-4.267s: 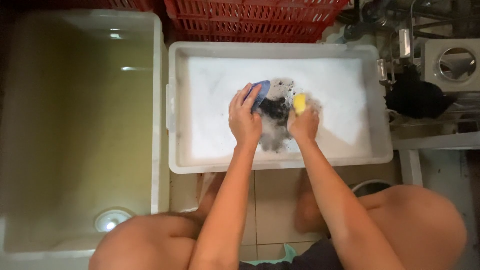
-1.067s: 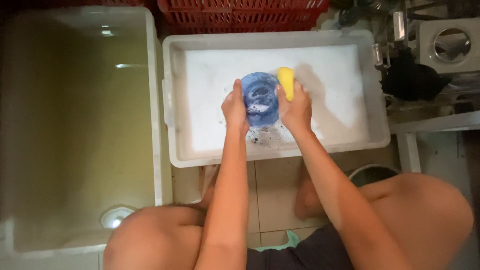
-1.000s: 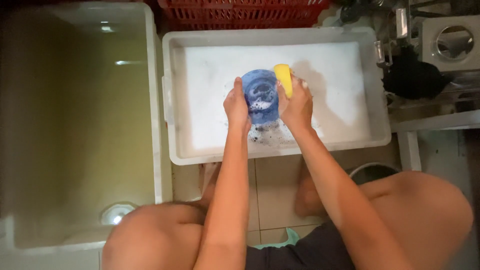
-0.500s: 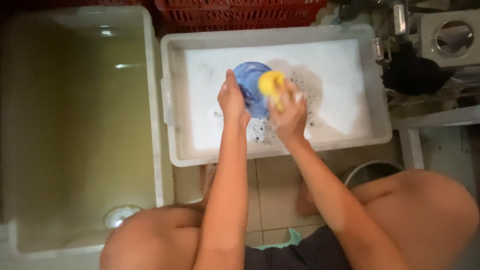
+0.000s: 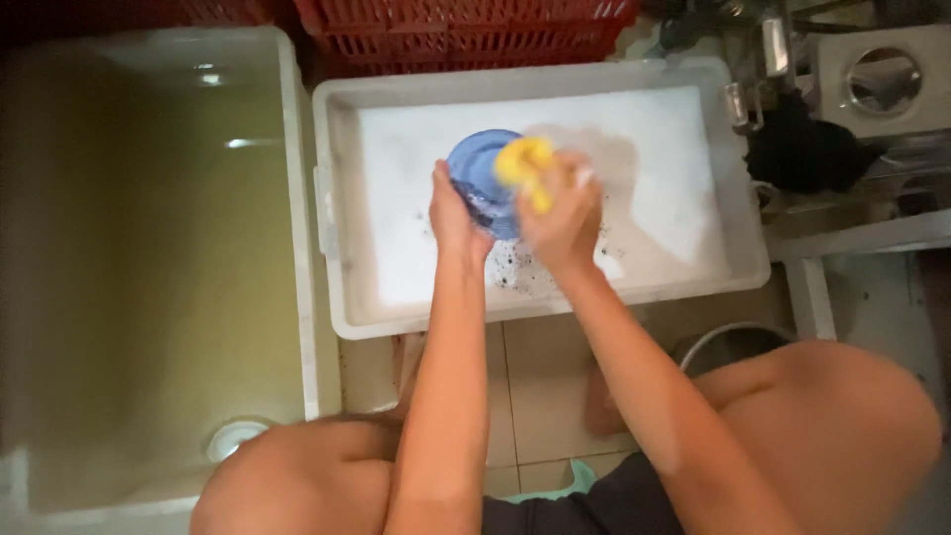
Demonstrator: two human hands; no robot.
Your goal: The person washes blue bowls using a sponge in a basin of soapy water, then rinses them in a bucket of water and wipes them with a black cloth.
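My left hand [image 5: 454,211] grips the near left edge of a round blue plate [image 5: 474,168], held tilted above the foam. My right hand [image 5: 563,216] is closed on a yellow sponge [image 5: 523,163] and presses it against the plate's face. Both are over a white plastic tub [image 5: 733,238] filled with white suds. Dark specks dot the foam just below my hands.
A large white tub [image 5: 302,198] of yellowish water stands on the left, with a round white object [image 5: 234,437] in its near corner. Red crates [image 5: 466,25] sit behind the tubs. Metal fittings and a dark object [image 5: 807,154] lie at right. My knees frame the tiled floor.
The plate has come up out of the suds and turned its face toward me. The sponge moved from the plate's right rim onto its face. The dark patch in the foam has shrunk.
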